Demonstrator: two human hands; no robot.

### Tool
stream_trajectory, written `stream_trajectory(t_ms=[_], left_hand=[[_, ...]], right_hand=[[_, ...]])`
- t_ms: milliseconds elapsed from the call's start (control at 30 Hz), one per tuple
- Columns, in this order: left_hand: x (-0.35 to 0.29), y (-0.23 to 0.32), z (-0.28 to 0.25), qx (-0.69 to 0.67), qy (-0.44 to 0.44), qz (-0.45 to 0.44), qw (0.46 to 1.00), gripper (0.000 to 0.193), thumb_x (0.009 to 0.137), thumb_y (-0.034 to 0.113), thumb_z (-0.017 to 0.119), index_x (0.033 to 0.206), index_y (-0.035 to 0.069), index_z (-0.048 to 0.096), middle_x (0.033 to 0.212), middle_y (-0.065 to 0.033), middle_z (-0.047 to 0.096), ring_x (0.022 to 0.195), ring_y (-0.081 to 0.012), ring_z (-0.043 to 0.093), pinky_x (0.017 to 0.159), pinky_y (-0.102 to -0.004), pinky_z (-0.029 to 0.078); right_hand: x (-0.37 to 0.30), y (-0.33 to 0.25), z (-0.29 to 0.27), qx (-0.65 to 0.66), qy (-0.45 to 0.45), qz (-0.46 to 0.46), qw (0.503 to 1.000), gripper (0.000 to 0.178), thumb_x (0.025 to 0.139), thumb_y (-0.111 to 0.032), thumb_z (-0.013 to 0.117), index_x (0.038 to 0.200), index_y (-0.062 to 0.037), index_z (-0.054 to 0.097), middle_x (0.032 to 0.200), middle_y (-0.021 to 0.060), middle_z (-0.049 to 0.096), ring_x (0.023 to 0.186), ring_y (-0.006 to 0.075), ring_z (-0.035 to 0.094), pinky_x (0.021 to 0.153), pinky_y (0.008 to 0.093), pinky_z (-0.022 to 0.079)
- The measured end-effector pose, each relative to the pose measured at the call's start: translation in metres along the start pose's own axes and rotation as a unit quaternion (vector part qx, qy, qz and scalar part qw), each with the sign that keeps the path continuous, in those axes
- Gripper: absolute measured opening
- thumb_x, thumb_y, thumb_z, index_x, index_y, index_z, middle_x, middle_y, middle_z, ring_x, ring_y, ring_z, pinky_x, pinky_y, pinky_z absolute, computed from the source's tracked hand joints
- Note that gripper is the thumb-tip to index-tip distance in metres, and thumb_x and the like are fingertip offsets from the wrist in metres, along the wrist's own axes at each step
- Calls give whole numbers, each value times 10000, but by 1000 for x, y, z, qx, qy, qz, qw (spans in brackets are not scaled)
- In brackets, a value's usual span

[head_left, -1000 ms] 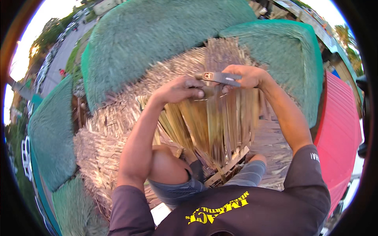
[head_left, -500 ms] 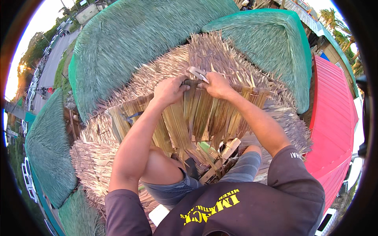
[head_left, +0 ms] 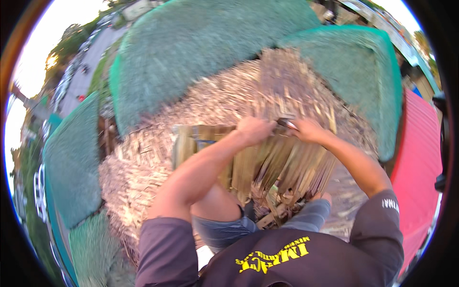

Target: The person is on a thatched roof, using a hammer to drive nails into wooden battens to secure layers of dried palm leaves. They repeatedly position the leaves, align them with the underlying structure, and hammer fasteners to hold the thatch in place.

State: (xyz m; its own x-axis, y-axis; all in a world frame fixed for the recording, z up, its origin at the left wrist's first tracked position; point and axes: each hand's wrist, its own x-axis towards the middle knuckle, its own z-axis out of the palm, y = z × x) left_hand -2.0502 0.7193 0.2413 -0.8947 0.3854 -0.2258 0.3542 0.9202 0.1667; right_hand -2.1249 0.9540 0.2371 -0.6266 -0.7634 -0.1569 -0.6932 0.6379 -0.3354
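Observation:
A panel of dried palm-leaf thatch, its strips hanging from a straight top edge, lies across in front of my knees. My left hand is closed on that top edge, near its middle. Just to the right, my right hand grips a small metal hand tool that looks like pliers, close to the same edge. Motion blur smears the fingers and the tool's working end. Below the panel, wooden pieces of the roof frame show between my legs.
Layered thatch roofing slopes around me. Green netting covers neighbouring thatch roofs beyond and at the left. A red metal roof stands at the right. Far left and lower down runs a road with vehicles.
The view has shifted, so everything sits lower and further right. The panel's top edge has levelled out, and its left end has swung. Both hands stay at the top edge, the tool still in the right.

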Motion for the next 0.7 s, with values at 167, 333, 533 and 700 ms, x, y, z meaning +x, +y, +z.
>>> stream_trajectory(t_ms=[167, 333, 533, 700], left_hand=[[-13, -8, 4, -40, 55, -51, 996, 371, 1009, 406, 564, 1179, 77, 549, 952, -169, 714, 833, -408, 717, 681, -518, 573], [-41, -24, 3, -6, 20, 18, 1000, 384, 1009, 415, 560, 1148, 59, 533, 909, -167, 698, 817, -399, 710, 675, -526, 560], [-70, -24, -8, 19, -38, 49, 998, 400, 1020, 433, 535, 1118, 45, 532, 874, -177, 690, 795, -400, 700, 663, -536, 543], [-65, -16, -14, 38, -86, 70, 993, 382, 1023, 425, 531, 1141, 62, 545, 864, -187, 680, 802, -378, 708, 672, -505, 558]], right_hand=[[7, -8, 28, 14, 85, 46, 995, 220, 948, -255, 624, 1099, -96, 604, 899, 251, 690, 895, 471, 662, 760, 581, 498], [13, -16, 30, 31, 83, -72, 993, 204, 926, -220, 634, 1088, -101, 597, 818, 228, 690, 810, 466, 670, 696, 559, 527], [9, -39, 18, 8, 14, -121, 992, 336, 910, -294, 699, 1180, -112, 616, 837, 226, 700, 802, 446, 679, 707, 538, 538], [5, -43, 1, -3, -2, -171, 985, 349, 924, -335, 695, 1145, -74, 624, 805, 237, 691, 788, 445, 679, 699, 527, 538]])
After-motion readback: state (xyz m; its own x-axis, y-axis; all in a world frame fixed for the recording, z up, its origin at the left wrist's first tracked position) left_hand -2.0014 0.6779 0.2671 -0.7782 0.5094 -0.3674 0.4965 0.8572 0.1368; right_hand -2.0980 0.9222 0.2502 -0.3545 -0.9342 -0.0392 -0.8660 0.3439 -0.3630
